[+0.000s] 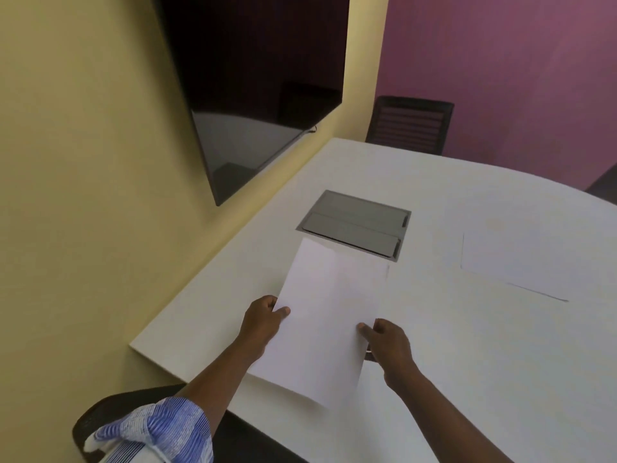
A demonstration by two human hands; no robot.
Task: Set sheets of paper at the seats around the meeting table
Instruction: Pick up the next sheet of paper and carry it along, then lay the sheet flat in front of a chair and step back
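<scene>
Your left hand (263, 320) is pinching a white rectangular paper sheet (327, 315). Your right hand (389, 342) is pinching its opposite edge.

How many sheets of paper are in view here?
2. The held sheet is pinched by the left hand and right hand over the table's near edge; the flat sheet lies further right. More may hide beneath the held one.

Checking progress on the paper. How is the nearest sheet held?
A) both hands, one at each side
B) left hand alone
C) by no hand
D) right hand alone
A: the left hand and the right hand each pinch a side edge of the sheet.
</scene>
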